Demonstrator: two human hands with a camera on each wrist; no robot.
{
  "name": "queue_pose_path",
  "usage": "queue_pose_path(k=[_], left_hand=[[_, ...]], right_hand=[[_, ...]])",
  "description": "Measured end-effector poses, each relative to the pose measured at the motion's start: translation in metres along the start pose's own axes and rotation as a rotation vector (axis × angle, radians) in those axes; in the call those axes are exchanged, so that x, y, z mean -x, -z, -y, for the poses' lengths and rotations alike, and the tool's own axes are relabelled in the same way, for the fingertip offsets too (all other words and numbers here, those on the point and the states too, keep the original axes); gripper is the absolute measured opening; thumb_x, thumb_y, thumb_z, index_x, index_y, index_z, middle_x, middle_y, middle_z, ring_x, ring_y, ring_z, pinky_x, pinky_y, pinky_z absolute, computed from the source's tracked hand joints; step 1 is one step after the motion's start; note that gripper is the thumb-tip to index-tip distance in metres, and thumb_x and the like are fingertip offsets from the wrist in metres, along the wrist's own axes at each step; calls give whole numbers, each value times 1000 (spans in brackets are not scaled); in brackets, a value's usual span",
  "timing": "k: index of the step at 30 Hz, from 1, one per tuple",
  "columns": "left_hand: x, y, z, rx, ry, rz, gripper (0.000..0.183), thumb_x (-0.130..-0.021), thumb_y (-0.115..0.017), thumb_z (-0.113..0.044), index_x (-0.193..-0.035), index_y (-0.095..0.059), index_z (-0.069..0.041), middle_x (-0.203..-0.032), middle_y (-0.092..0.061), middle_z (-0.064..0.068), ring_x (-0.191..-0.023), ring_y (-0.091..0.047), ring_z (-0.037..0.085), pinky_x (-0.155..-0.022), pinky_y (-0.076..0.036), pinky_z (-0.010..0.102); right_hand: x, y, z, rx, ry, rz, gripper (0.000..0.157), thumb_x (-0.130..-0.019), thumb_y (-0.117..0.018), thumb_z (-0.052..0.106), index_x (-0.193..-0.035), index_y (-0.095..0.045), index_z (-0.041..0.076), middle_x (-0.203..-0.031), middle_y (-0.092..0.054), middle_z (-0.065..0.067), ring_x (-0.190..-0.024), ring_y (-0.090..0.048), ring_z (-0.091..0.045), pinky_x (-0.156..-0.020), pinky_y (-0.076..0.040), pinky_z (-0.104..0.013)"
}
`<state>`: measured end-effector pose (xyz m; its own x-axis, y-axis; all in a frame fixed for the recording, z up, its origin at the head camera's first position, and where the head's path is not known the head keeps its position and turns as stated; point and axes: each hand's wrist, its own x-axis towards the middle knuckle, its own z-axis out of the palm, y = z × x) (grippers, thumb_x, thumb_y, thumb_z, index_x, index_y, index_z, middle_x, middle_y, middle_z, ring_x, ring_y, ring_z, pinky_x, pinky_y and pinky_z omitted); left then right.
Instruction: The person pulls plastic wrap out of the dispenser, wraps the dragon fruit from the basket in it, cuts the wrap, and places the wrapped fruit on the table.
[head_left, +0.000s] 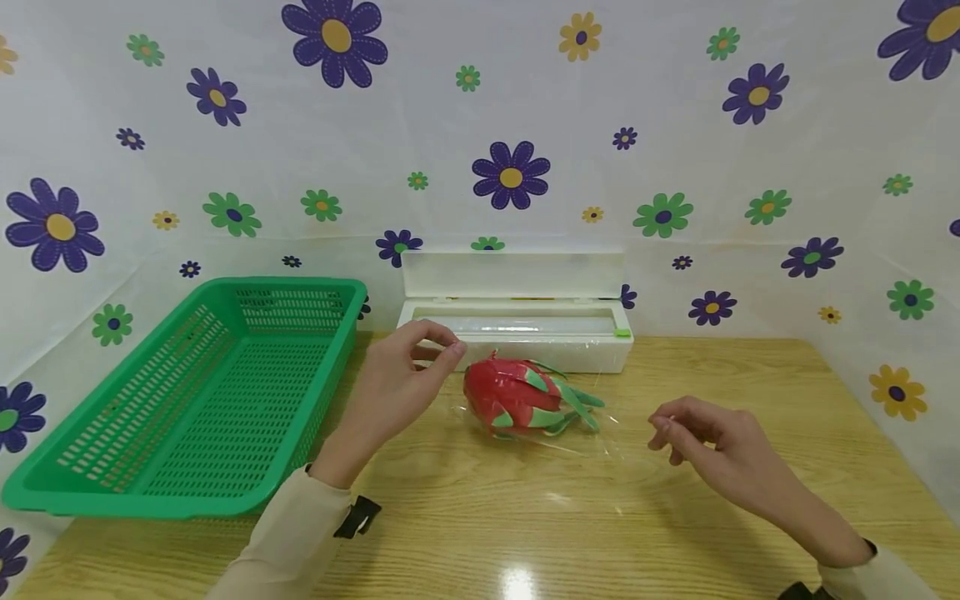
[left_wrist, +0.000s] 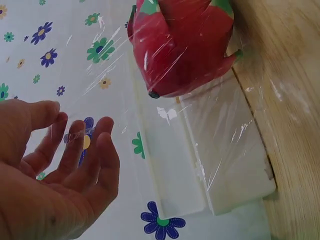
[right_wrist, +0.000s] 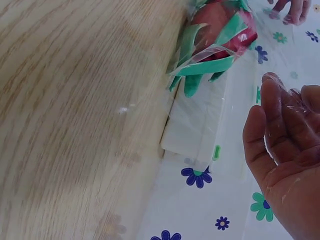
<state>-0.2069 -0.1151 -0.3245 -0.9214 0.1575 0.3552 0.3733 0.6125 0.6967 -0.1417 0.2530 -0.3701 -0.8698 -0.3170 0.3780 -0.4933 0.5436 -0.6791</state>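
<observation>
A red dragon fruit [head_left: 502, 392] with green scales lies on its side on the wooden table, its leafy end toward the right. Thin clear cling film [left_wrist: 170, 114] spreads around it and crosses in front of it in both wrist views. Left of the fruit, my left hand [head_left: 401, 375] pinches one edge of the film between thumb and forefinger. My right hand [head_left: 723, 450], off to the right, pinches the film's other side, with creases gathered at the fingertips in the right wrist view. How far the film runs beneath the fruit I cannot tell.
Behind the fruit stands a white cling film box [head_left: 517, 357], lid raised, a roll inside and a small green slider at its right end. A green slotted plastic basket [head_left: 172, 504] sits at the left. A flowered cloth [head_left: 555, 108] hangs behind the table [head_left: 480, 533].
</observation>
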Motion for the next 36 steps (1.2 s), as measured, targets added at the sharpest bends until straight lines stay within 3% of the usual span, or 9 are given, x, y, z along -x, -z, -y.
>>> queue_pose_path(k=[6, 12, 17, 22, 26, 29, 33, 36], left_hand=[[-17, -17, 5, -37, 4, -62, 19, -99, -68, -27, -108, -70, -11, -110, -73, 6, -94, -74, 24, -80, -62, 38], [-30, -31, 10, -63, 88, -53, 24, -99, -67, -34, -108, -71, -12, -110, -72, 6, -90, -72, 24, -77, -60, 37], [-42, -39, 16, -84, 113, -23, 21, -99, -66, -34, -105, -71, -15, -104, -72, 3, -83, -68, 20, -74, -57, 33], [-51, -46, 22, -123, 164, 17, 20, -97, -68, -33, -106, -69, -15, -105, -72, 3, -81, -64, 20, -69, -53, 31], [-54, -51, 26, -165, 249, 49, 36, -92, -74, -36, -118, -63, -13, -118, -67, 8, -97, -64, 26, -79, -56, 39], [-55, -53, 28, -183, 299, 47, 46, -87, -79, -38, -118, -58, -12, -122, -59, 13, -100, -61, 29, -81, -55, 41], [-55, -54, 30, -195, 295, 66, 33, -89, -78, -38, -104, -65, -12, -111, -61, 12, -91, -58, 26, -73, -51, 34], [-53, -53, 29, -199, 286, 137, 29, -97, -69, -40, -99, -75, -12, -95, -69, 6, -85, -60, 20, -67, -51, 26]], right_hand=[[-2, -1, 0, 13, -40, -10, 14, -103, -58, 5, -105, -69, 13, -82, -76, -4, -63, -68, -11, -55, -55, -27], [-4, -3, 0, 35, -63, -24, 13, -103, -59, 7, -105, -70, 13, -81, -76, -2, -62, -67, -7, -54, -54, -26], [-7, -5, -4, 62, -61, -41, 12, -101, -62, 6, -105, -72, 12, -80, -76, -1, -61, -65, -2, -52, -51, -25], [-13, -5, -2, 92, -111, -64, 9, -101, -64, 11, -101, -73, 12, -76, -75, 0, -60, -64, -2, -50, -49, -25], [-19, -4, -1, 117, -147, -79, 10, -101, -64, 15, -100, -73, 11, -74, -74, 0, -59, -63, -1, -48, -49, -25], [-22, -4, -1, 118, -167, -80, 11, -101, -64, 16, -99, -73, 9, -73, -73, -2, -58, -63, -2, -49, -50, -26], [-25, -3, -2, 119, -185, -78, 13, -101, -64, 16, -98, -73, 7, -72, -73, -5, -57, -64, -6, -51, -51, -26], [-27, -2, -3, 129, -205, -74, 15, -102, -64, 17, -99, -73, 6, -71, -73, -6, -57, -65, -9, -52, -52, -26]])
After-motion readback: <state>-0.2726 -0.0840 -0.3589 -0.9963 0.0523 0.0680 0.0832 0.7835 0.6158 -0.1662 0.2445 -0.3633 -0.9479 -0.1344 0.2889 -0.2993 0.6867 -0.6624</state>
